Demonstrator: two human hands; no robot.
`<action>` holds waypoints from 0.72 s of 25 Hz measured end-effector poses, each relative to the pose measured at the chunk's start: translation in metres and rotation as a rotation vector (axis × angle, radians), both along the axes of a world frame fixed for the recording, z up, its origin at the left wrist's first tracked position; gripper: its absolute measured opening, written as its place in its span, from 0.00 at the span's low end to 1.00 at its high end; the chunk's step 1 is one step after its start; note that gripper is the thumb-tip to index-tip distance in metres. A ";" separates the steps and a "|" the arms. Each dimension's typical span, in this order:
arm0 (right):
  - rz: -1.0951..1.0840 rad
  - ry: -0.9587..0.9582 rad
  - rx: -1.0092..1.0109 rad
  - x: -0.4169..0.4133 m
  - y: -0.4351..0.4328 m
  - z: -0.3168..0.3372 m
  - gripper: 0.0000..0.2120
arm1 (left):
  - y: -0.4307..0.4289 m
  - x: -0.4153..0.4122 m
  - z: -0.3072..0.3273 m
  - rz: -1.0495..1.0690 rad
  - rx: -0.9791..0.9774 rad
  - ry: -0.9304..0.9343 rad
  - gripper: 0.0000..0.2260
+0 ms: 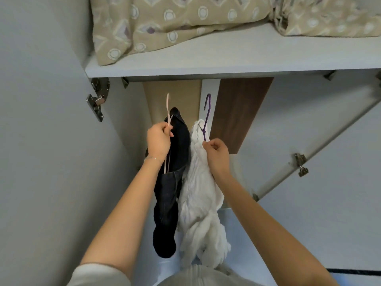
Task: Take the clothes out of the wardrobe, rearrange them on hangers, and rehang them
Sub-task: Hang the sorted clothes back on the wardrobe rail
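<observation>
While both bare arms are raised into the open wardrobe, each hand carries one hanger with a garment on it. The left hand [158, 141] has its fingers [165, 129] curled round the neck of a pale pink hanger [168, 108], whose hook points straight up toward the underside of the shelf [226, 56]. A dark garment [173, 193] hangs from it, its long axis running from the hook down toward the person's chest, the lower end bunched into a rounded fold.

Just beside it, the right hand [216, 153] pinches the stem of a purple hanger [207, 112] between thumb and curled fingers [214, 144]. That hook also points up, tilted slightly right, with its curve opening to the left. A white garment [200, 199] drapes from it in loose, twisted folds, touching the dark one along its side and hanging a little lower.

A thin bracelet [152, 158] circles the left wrist. Patterned beige bedding [165, 23] lies on the shelf above. A metal hinge [98, 98] sits on the left wall, and another [301, 164] is fixed to the open right door [309, 131]. Behind the hooks stand a light and a dark brown wooden panel [241, 108].
</observation>
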State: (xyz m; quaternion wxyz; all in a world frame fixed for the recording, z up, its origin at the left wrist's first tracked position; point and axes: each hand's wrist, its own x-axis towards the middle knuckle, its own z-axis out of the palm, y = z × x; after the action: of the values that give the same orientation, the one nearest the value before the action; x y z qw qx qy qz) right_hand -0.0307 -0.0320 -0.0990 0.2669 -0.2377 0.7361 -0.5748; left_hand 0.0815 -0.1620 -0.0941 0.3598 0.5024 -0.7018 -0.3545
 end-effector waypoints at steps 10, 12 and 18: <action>0.154 0.073 -0.078 -0.024 -0.072 -0.035 0.10 | -0.097 -0.011 -0.004 0.182 -0.043 0.147 0.07; 0.184 0.091 -0.101 -0.027 -0.080 -0.038 0.11 | -0.118 -0.013 0.002 0.214 -0.062 0.203 0.06; 0.238 0.106 -0.126 -0.036 -0.092 -0.047 0.13 | -0.158 -0.023 0.002 0.299 0.033 0.174 0.11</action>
State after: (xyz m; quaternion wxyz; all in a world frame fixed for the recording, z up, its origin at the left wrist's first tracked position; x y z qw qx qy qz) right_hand -0.0667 -0.1239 -0.1459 0.2785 -0.3695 0.6782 -0.5709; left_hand 0.0588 -0.3201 -0.0922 0.4594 0.5744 -0.5796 -0.3509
